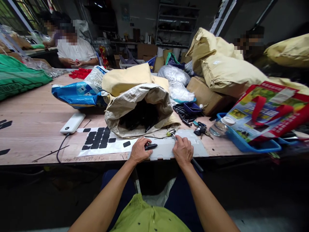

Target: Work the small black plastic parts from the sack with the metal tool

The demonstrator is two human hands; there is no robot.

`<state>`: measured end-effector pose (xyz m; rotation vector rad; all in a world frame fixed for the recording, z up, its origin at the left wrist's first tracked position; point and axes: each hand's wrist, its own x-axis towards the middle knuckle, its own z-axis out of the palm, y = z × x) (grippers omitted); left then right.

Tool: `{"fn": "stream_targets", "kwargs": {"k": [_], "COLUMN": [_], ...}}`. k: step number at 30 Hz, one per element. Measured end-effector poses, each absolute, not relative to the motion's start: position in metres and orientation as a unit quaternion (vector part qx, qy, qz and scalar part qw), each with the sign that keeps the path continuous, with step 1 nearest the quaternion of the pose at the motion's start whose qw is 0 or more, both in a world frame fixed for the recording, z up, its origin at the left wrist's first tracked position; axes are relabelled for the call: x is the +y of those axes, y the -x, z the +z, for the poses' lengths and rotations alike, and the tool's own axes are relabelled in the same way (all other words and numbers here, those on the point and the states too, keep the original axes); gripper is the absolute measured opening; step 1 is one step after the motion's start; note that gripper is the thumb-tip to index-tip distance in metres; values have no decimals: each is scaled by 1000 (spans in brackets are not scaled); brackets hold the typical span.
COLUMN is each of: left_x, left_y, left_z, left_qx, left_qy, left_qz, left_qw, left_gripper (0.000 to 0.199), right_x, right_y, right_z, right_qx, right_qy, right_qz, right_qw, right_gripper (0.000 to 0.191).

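Observation:
My left hand [140,150] is closed around a short black pen-like piece [151,147], which points right over a grey board [164,149] at the table's front edge. In my right hand [183,150] is a small hammer [171,132], its yellowish head up and left of my fingers and its dark handle passing below my palm. Behind both hands lies an open sack [113,119] with many black pieces inside. Left of the board, black rounded patches [98,138] sit in rows on a white sheet [116,149].
A white power bank [73,123] with a cable lies left. Loose black parts [184,112], keys [202,131], a bottle [222,125] and a blue basket [253,146] are right. Yellowish sacks [231,72] pile up behind. A person [76,51] sits across the table.

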<state>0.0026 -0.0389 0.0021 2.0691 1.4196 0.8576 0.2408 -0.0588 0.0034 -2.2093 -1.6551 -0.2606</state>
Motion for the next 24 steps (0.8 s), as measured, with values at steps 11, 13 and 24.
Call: {"fn": "stream_targets", "kwargs": {"k": [11,13,24], "left_x": [-39,-38,-36], "left_y": [-2,-2,-3], "left_z": [0,-1,-5], "left_qx": [510,509,510], "left_qy": [-769,-770,-772], "left_qz": [307,306,302], "left_qw": [233,231,232], "left_gripper": [32,30,20], "right_x": [-37,-35,-36], "right_y": [-238,-236,-236], "right_z": [18,16,8], "right_qx": [-590,-594,-597], "right_qy": [794,789,785], "right_qz": [-51,-79,-103], "right_qw": [137,135,130], "right_gripper": [28,27,29]}}
